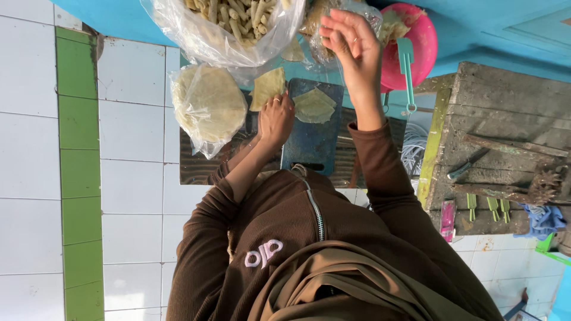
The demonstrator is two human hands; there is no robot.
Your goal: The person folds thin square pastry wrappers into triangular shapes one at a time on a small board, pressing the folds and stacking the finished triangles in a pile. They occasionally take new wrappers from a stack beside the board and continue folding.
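My left hand (275, 119) pinches the edge of a thin pale square wrapper (267, 88), lifted just left of a dark blue cutting board (312, 139). A folded wrapper (314, 106) lies on the board's far end. My right hand (351, 44) is raised above the board with its fingers loosely apart and nothing visible in them. It hovers between a large clear bag of rolled sticks (232, 24) and a pink bowl (419, 44). Brown sleeves cover both my arms.
A clear bag holding a stack of round wrappers (208, 107) lies left of the board. A teal spatula (407, 71) rests by the pink bowl. A worn wooden bench (505, 119) with tools stands at right. White floor tiles (131, 190) have a green strip (77, 178).
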